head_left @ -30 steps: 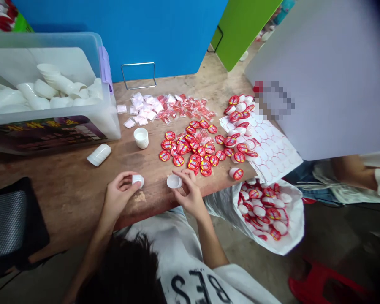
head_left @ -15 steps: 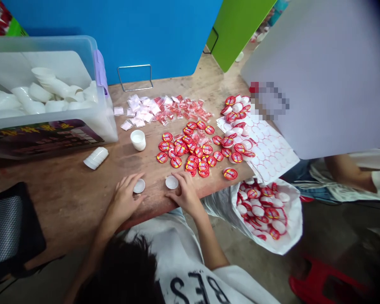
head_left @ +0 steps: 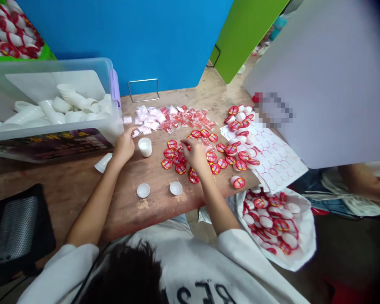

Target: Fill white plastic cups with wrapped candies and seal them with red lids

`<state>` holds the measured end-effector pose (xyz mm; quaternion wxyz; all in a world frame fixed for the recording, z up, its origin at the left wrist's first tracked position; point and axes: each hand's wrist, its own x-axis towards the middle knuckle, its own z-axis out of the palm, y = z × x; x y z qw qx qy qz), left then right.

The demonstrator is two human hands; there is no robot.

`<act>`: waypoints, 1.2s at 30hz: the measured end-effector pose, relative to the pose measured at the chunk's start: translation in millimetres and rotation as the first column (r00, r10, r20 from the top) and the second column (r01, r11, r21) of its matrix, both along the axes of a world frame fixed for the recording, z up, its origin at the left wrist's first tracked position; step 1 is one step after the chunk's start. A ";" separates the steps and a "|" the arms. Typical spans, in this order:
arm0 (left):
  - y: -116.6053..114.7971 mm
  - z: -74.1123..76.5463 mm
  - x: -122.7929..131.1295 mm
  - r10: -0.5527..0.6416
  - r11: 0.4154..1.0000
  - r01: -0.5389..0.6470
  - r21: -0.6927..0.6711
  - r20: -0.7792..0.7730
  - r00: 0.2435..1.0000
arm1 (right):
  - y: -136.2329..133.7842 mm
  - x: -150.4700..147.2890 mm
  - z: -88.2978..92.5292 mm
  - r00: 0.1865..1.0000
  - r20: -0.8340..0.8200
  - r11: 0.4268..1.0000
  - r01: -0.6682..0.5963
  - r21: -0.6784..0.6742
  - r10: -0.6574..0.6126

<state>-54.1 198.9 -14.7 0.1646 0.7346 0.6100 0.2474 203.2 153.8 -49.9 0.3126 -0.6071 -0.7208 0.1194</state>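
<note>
Clear plastic bin holds white cups; left grip open, right grip curled over red labels, hold unclear

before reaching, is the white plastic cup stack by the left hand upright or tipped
Upright: the stack shows its open mouth on top.

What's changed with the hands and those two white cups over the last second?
Both hands have let go of the cups: the white cup on the left and the white cup on the right now sit apart on the wooden table. The left hand moved forward to the small white sachets; the right hand moved forward onto the red round labels. The clear bin of white cups stayed put.
</note>
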 end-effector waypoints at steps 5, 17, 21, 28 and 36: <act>22.8 -30.7 7.2 -0.014 1.000 0.014 -0.009 -0.053 0.999 | 68.9 -47.7 8.2 0.976 0.169 0.990 -0.125 -0.062 0.134; -12.1 -47.2 5.5 -0.058 0.995 0.068 0.073 -0.136 0.989 | 101.3 -80.1 -13.0 0.937 0.307 0.985 -0.149 -0.082 0.168; -30.3 -44.5 4.7 -0.011 0.997 0.021 0.080 -0.126 0.992 | 85.5 -68.2 -9.6 0.949 0.283 0.990 -0.126 -0.069 0.141; -93.6 -18.4 -9.7 0.204 0.970 -0.208 0.128 0.039 0.978 | 14.8 -26.2 -0.5 0.973 -0.205 0.988 0.127 0.087 -0.107; -183.2 4.4 -2.2 0.253 0.959 -0.280 0.051 0.297 0.921 | -113.7 -5.8 -5.6 0.881 -0.409 0.967 0.253 -0.019 -0.239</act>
